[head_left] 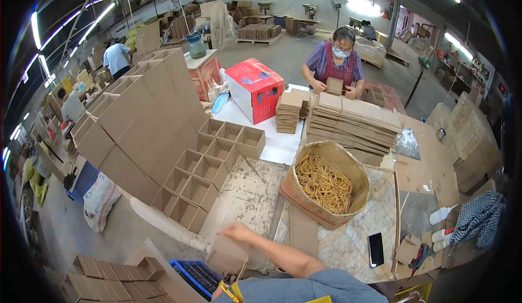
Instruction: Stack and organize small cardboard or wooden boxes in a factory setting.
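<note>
My right hand (237,232) reaches across to the left and rests on the top of a small brown cardboard box (227,255) at the near edge of the worktable (250,189). Its fingers grip the box's upper edge. Only a sliver of my left hand (218,291) shows at the lower edge, beside a yellow strip; what it holds is hidden. A big cardboard box full of tan rubber bands (325,183) stands just beyond my arm. To the left a long stack of open-topped small boxes (209,164) lies on its side.
Flat cardboard blanks (353,121) are piled at the table's far end, where a person in a striped top (337,58) folds a piece. A red box (254,88), a black phone (376,249), a blue crate (197,275) and more folded boxes (109,281) surround me.
</note>
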Demonstrator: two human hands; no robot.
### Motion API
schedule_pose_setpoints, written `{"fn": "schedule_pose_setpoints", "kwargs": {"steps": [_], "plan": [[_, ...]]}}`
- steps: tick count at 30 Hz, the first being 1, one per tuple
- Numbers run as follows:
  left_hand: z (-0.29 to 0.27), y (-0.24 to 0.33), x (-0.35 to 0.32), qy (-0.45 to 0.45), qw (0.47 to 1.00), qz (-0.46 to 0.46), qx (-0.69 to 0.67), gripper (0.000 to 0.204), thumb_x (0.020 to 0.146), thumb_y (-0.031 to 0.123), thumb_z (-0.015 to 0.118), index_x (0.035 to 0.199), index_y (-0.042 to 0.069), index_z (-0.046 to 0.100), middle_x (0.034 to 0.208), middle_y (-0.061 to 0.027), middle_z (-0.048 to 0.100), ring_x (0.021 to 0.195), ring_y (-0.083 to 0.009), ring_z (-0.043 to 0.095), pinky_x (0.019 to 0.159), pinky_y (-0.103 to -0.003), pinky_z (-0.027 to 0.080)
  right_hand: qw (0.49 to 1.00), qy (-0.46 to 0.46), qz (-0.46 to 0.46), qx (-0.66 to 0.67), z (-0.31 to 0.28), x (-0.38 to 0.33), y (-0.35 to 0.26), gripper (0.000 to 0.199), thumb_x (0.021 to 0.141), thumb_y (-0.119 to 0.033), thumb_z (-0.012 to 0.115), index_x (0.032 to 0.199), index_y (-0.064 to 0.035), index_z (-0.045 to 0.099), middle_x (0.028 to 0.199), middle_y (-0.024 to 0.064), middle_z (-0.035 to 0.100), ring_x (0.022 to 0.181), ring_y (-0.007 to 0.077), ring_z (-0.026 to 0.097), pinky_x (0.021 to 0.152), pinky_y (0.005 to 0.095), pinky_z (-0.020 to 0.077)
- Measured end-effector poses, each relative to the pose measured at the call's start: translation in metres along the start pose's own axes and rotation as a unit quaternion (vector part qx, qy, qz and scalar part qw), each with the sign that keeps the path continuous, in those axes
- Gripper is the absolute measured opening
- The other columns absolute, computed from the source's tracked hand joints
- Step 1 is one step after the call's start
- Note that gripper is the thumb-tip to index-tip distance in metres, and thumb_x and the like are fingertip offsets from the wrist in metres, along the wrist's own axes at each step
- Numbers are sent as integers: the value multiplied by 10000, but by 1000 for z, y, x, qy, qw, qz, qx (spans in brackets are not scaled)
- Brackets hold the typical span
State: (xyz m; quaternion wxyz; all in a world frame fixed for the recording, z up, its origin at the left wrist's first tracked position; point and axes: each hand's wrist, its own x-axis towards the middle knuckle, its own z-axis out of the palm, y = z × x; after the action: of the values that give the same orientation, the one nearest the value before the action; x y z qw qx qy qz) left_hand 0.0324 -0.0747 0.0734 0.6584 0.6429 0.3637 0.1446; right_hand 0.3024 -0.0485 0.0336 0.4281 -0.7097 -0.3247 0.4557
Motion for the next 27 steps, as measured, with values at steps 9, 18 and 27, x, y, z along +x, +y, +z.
{"fn": "schedule_pose_setpoints", "kwargs": {"steps": [9,18,27], "plan": [[-12,-26,3,-33,998,-27,-36,135,839,171,542,768,56,529,695,-43,540,608,-114,484,550,-257,399,957,288,16,28,-77,30,-43,517,732,-530,641,687,-15,653,659,123,638,596,227,601,600,366,467],[-55,-79,-18,54,988,-60,-135,167,849,216,569,918,87,486,696,-57,559,586,-127,496,533,-274,422,893,389,-105,-198,-145,54,-59,308,794,-318,614,900,-38,543,862,161,625,865,351,583,717,437,446],[-61,-121,-12,184,921,-265,-217,304,801,129,639,1061,58,499,704,-81,539,614,-180,509,575,-313,443,815,277,-206,-465,-148,133,-25,209,702,-75,587,910,-77,569,836,132,597,825,286,599,676,417,467]]}}
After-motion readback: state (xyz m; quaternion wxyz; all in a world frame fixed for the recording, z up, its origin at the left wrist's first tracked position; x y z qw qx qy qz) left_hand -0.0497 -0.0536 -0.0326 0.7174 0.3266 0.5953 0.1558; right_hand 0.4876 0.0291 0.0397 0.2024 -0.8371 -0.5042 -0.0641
